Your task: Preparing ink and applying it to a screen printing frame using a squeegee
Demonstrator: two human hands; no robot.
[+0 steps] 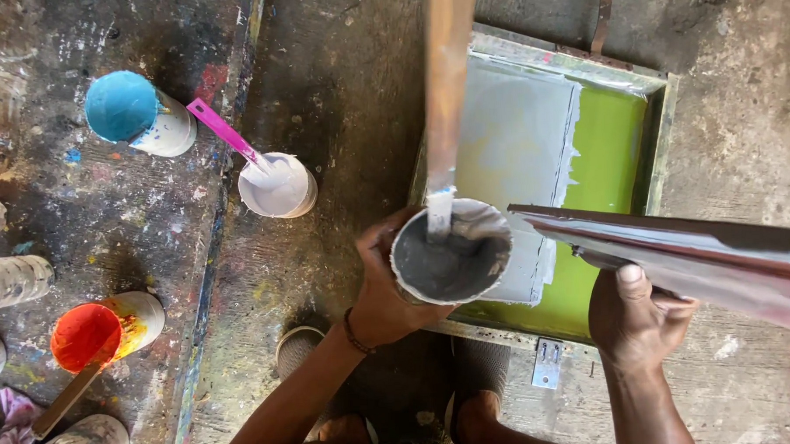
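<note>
Left hand (pixel 382 288) is wrapped around a cup of grey paint (pixel 449 252), fingers curled on its side, holding it tilted over the near edge of the printing screen (pixel 607 149). A wooden stick (pixel 444 98) stands in the cup, its lower end coated. Right hand (pixel 635 314) is closed on the handle of a long squeegee (pixel 676 251), thumb on top, blade slanting across the frame. Grey paint already covers part of the green mesh. Judgement: keep the cup low over the mesh and the squeegee clear of it. On the floor, well apart: a blue paint cup (pixel 133 109), a white paint cup (pixel 278 184) with a pink spoon (pixel 225 132), an orange paint cup (pixel 97 333).
</note>
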